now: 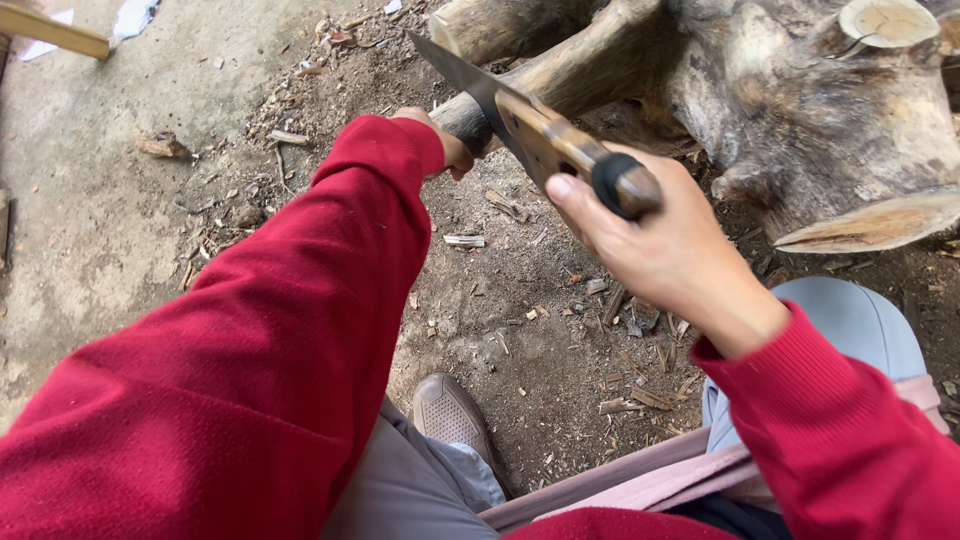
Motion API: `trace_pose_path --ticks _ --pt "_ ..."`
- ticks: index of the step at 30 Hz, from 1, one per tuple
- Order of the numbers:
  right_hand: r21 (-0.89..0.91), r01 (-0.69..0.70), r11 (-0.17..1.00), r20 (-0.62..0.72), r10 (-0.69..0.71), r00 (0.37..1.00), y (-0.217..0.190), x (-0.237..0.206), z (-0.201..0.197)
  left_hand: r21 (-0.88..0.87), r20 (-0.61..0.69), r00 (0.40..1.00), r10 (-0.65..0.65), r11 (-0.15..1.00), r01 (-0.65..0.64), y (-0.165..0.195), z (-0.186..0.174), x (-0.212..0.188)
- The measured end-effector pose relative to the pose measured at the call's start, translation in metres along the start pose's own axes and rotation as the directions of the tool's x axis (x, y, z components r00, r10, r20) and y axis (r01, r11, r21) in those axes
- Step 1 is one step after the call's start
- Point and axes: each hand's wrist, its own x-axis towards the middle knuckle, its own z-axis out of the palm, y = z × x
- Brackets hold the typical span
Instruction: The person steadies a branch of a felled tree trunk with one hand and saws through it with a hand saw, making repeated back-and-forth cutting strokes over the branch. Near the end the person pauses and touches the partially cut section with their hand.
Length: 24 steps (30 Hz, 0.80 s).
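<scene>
Over bare, chip-strewn dirt, the right hand (pixel 665 245) is gripping the wooden handle of a machete (pixel 545 135), its dark blade angling up toward a thick root (pixel 560 75) of the weathered stump (pixel 830 130). The left hand (pixel 445 145), mostly hidden by a red sleeve (pixel 250 350), is clasping that root's cut end. Wood chips (pixel 630 385) are lying scattered around a grey shoe (pixel 450 412). A plank (pixel 55 32) is resting on concrete, far left.
</scene>
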Motion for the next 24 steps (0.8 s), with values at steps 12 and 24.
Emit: trace_pose_path --ticks 12,24 --pt "-0.020 -0.026 0.999 -0.027 0.026 0.999 0.011 0.018 0.002 0.016 0.044 0.998 0.055 0.998 -0.055 0.001 0.001 0.008" --pt "0.103 -0.270 0.957 -0.014 0.273 0.962 0.014 -0.074 -0.026 0.072 0.000 0.998 0.068 0.995 -0.068 -0.003 0.014 0.023"
